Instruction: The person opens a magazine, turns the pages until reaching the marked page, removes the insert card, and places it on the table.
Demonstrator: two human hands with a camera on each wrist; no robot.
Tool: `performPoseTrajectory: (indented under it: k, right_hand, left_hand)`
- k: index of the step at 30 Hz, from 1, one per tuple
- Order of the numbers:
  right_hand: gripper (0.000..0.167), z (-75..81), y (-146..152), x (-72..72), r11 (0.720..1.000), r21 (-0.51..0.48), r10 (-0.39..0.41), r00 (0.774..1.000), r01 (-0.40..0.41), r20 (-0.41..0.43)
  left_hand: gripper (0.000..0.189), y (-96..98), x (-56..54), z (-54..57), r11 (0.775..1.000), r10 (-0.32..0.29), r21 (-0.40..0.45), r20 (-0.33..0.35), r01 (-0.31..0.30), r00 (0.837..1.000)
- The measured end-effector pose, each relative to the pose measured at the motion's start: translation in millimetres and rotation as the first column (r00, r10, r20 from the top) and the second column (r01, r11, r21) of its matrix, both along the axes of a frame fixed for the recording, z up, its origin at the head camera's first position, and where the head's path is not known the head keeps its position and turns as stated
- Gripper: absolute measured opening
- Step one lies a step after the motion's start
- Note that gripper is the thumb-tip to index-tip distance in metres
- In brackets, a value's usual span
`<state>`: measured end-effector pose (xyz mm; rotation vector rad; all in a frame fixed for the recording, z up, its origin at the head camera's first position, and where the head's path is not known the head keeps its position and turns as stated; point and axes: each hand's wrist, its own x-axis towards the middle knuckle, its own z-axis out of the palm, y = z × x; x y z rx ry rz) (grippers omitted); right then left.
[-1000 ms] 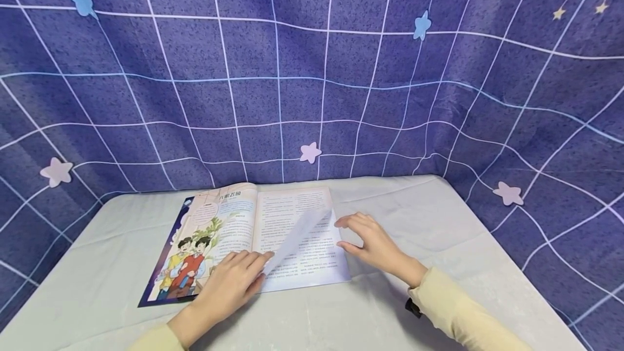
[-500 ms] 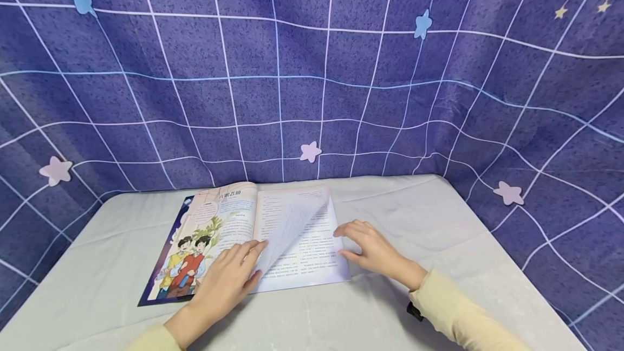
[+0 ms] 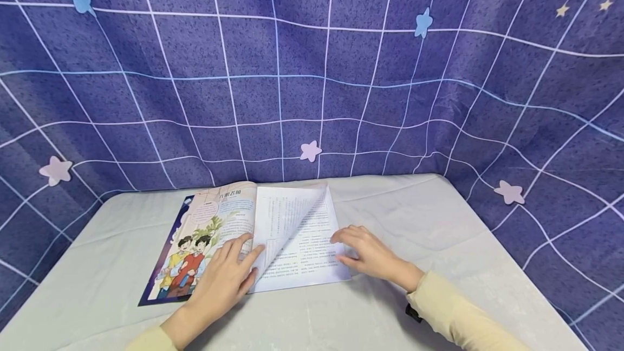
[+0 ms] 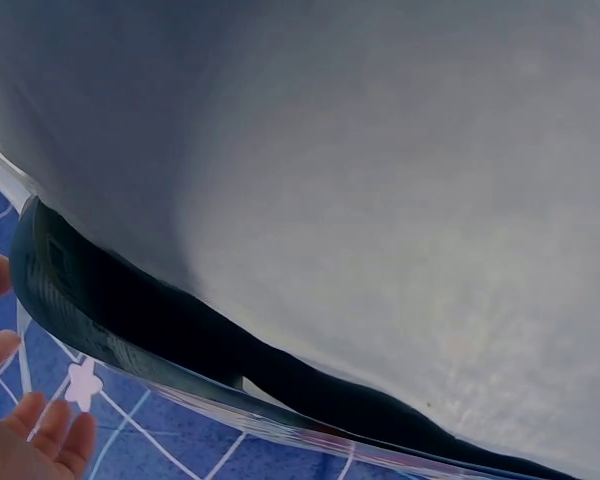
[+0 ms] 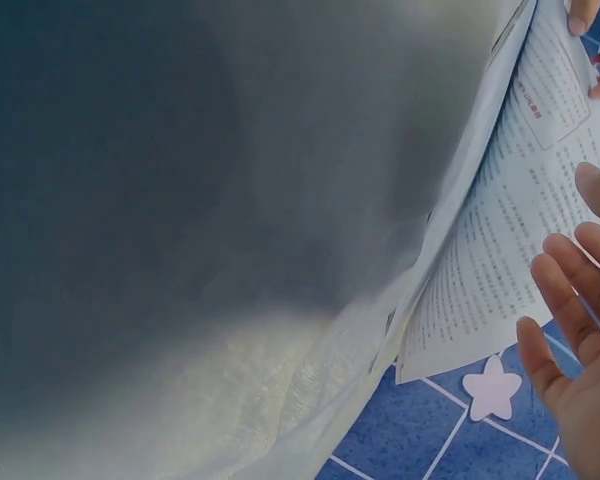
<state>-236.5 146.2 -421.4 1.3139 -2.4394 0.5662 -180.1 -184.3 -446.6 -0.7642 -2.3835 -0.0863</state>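
One curling white printed page (image 3: 283, 211) probably needs light guiding; bare left hand (image 3: 223, 279) and bare right hand (image 3: 369, 253) have fingers apart.

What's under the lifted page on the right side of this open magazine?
In the head view, another page, printed with text, shows to the right of the lifted page. Its upper left part is covered, so whatever is printed there cannot be seen.
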Motion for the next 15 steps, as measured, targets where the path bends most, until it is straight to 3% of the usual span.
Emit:
performPoseTrajectory:
  k: [8, 15]
  right_hand:
    - [0.028, -4.7, -0.7, -1.0, 0.999, 0.010, 0.031, 0.999, -0.031, -0.013]
    - [0.027, -7.3, -0.7, -0.1, 0.999, 0.037, 0.040, 0.999, -0.040, -0.019]
  left_hand:
    - [0.048, -0.3, -1.8, -4.1, 1.000, -0.009, 0.009, 0.018, 0.008, 1.000]
    - [0.053, -0.9, -4.1, -4.5, 0.995, -0.033, -0.088, 0.086, 0.041, 0.996]
